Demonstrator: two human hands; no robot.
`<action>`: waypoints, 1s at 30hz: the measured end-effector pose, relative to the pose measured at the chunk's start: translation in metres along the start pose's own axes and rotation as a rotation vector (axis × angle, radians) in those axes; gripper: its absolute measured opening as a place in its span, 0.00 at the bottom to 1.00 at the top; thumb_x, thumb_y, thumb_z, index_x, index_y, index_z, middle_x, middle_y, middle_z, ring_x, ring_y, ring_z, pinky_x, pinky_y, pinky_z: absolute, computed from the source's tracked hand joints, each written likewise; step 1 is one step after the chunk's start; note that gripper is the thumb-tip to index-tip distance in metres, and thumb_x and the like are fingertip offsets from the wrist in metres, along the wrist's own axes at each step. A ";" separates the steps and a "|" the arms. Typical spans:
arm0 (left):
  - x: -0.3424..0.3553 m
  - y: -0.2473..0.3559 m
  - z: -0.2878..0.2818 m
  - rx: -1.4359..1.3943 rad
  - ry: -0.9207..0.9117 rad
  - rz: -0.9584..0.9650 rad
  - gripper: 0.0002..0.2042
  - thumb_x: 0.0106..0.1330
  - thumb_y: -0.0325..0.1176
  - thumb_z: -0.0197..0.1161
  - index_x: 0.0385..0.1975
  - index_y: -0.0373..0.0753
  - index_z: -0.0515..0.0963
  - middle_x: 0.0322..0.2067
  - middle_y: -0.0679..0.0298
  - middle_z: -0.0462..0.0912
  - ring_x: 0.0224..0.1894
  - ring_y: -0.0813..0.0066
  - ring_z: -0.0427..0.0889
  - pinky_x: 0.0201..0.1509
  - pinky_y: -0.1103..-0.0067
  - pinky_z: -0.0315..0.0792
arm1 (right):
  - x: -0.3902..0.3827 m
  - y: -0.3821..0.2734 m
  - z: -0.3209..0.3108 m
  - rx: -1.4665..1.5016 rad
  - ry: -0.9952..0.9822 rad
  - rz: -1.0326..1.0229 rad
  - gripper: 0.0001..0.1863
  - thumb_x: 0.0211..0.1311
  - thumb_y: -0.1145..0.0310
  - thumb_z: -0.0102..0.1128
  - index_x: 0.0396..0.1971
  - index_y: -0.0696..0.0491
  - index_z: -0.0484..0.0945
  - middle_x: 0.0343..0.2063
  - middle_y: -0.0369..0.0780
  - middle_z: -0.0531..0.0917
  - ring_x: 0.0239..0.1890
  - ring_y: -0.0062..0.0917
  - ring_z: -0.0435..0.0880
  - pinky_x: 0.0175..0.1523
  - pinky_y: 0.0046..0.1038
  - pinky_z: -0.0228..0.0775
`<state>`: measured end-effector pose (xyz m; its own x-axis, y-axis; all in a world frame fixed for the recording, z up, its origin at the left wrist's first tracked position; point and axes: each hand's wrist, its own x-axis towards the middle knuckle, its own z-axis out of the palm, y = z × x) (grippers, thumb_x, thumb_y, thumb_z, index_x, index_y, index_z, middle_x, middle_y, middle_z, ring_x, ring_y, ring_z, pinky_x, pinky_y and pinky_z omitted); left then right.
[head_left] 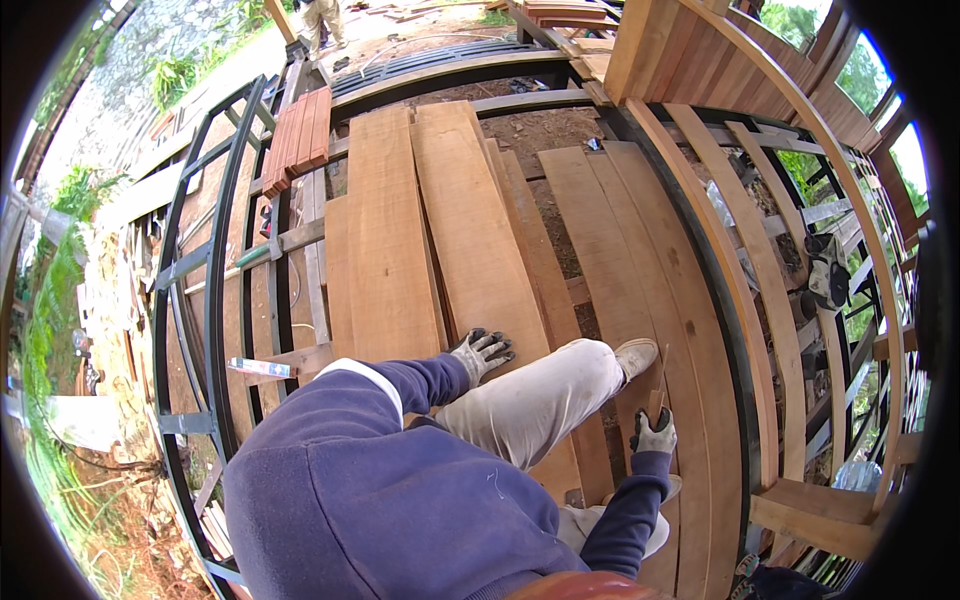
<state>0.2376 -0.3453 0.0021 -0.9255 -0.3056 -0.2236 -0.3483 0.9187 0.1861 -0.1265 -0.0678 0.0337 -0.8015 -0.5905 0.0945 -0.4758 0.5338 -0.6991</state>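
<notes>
While left fingers (494,343) lie spread on plank (470,220), right fingers (667,424) clasp tool (656,400) jutting ahead.

The camera rides on the worker's head — the left one of a side-by-side pair — and looks down over the blue sweater (390,490), so close that it fills much of the lower edge. Ahead, it faces along the wooden boards (480,220) at middle range, out to the ground (367,30) far off. Its wide lens bows the metal frame (188,423) at left.
</notes>
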 end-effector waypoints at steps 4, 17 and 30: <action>0.000 0.001 -0.002 0.002 -0.011 -0.001 0.34 0.62 0.41 0.49 0.71 0.53 0.54 0.72 0.59 0.51 0.74 0.56 0.48 0.74 0.53 0.41 | -0.001 0.000 0.000 -0.026 0.020 -0.023 0.16 0.54 0.70 0.68 0.41 0.58 0.76 0.17 0.36 0.76 0.11 0.19 0.71 0.13 0.25 0.64; 0.002 0.004 -0.003 -0.005 -0.082 -0.029 0.36 0.60 0.44 0.52 0.72 0.54 0.52 0.73 0.59 0.48 0.75 0.58 0.44 0.73 0.52 0.41 | -0.003 -0.010 -0.005 -0.028 0.020 -0.011 0.14 0.55 0.70 0.68 0.39 0.58 0.76 0.17 0.37 0.75 0.10 0.20 0.72 0.14 0.26 0.64; 0.000 0.000 0.002 0.001 -0.038 -0.012 0.35 0.60 0.45 0.51 0.71 0.53 0.54 0.73 0.59 0.50 0.75 0.57 0.45 0.74 0.52 0.40 | -0.001 -0.041 -0.019 -0.046 -0.155 0.282 0.27 0.50 0.61 0.71 0.48 0.57 0.76 0.39 0.51 0.83 0.44 0.46 0.82 0.50 0.40 0.72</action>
<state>0.2379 -0.3453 0.0004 -0.9150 -0.3069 -0.2619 -0.3591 0.9154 0.1819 -0.1129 -0.0776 0.0760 -0.8413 -0.4982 -0.2099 -0.2610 0.7143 -0.6494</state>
